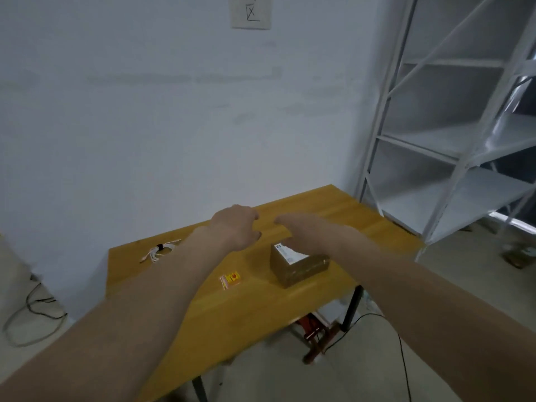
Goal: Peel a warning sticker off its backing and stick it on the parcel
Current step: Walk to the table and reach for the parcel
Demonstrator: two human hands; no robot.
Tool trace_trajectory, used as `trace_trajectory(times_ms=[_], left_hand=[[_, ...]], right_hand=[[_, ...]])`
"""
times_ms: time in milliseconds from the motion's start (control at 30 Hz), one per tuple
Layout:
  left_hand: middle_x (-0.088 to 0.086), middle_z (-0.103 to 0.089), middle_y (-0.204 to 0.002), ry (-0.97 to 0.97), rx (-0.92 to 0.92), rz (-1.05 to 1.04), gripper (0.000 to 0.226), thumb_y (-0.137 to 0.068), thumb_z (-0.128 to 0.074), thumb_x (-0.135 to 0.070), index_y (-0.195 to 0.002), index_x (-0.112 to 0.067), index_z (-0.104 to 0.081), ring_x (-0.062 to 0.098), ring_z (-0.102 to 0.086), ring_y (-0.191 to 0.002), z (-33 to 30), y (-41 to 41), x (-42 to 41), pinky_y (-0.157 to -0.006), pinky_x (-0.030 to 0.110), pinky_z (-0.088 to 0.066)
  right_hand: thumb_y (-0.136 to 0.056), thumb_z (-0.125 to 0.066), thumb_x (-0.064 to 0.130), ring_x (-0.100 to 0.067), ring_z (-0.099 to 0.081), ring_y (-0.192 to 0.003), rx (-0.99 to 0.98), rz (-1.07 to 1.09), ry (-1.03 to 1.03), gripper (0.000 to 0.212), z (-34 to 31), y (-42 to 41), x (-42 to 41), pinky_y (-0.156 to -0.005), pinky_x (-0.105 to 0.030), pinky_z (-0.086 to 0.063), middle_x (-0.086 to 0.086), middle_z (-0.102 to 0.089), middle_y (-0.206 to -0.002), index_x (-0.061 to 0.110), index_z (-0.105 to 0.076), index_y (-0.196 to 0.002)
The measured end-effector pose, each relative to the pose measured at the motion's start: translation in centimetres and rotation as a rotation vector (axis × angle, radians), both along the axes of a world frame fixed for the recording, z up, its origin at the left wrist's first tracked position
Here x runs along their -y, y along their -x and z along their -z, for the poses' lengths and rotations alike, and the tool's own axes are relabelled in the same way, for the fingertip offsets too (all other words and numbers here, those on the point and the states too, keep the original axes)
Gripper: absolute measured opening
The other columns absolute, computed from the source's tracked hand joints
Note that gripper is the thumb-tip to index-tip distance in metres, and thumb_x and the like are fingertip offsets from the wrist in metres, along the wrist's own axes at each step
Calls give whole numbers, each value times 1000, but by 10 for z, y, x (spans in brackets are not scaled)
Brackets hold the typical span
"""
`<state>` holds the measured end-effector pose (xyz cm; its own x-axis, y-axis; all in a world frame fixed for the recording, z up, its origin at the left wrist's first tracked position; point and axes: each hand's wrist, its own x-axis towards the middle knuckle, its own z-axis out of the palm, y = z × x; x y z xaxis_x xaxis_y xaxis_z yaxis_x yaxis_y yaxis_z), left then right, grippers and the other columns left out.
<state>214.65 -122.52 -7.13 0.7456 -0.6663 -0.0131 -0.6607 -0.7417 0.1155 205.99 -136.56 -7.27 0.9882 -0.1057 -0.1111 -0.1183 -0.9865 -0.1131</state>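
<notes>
A small brown cardboard parcel [298, 268] with a white shipping label on top sits on the wooden table [261, 309]. To its left lies a small orange and yellow warning sticker [230, 280] on its backing, flat on the table. Both my arms reach out over the table. My left hand [236, 226] hovers above the table behind the sticker, fingers loosely curled, holding nothing. My right hand [304, 230] is stretched flat just above and behind the parcel, fingers apart and empty; it hides part of the parcel's far edge.
A bundled white cable [159, 252] lies near the table's far left corner. A white wall rises behind the table. White metal shelving [452, 146] stands to the right. Cables trail on the floor at left and under the table, beside a red object [311, 326].
</notes>
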Motion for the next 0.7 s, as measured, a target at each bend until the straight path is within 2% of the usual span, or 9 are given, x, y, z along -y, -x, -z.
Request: trace_trajectory(times_ms=[267,400,700], left_hand=[[2,-55,-135,71,-49,46,46,-90,-54,-37,-133,-24,-47,24,-51,-123,26,-78,92,-97,39,-46],[-2,-51,-140,121,-87,50,45,-92,-52,-36,-135,-25,-45,20,-46,-127,50,-93,114,-101,33,-40],[0,-51,-140,193,-151,-284,43,-92,-53,-37,-133,-28,-47,18,-42,-131,110,-118,184,-103,33,-37]], right_hand=[[-98,-46,27,-25,-44,-129,10,-71,16,50,22,-74,88,-95,-34,-41,-5,-45,-145,19,-32,-145],[-97,-48,27,-26,-46,-125,22,-112,-8,48,46,-100,132,-96,-37,-41,-7,-50,-139,19,-35,-143],[-99,-45,26,-27,-41,-132,-28,-371,-107,46,106,-167,228,-102,-36,-36,-7,-46,-145,20,-37,-144]])
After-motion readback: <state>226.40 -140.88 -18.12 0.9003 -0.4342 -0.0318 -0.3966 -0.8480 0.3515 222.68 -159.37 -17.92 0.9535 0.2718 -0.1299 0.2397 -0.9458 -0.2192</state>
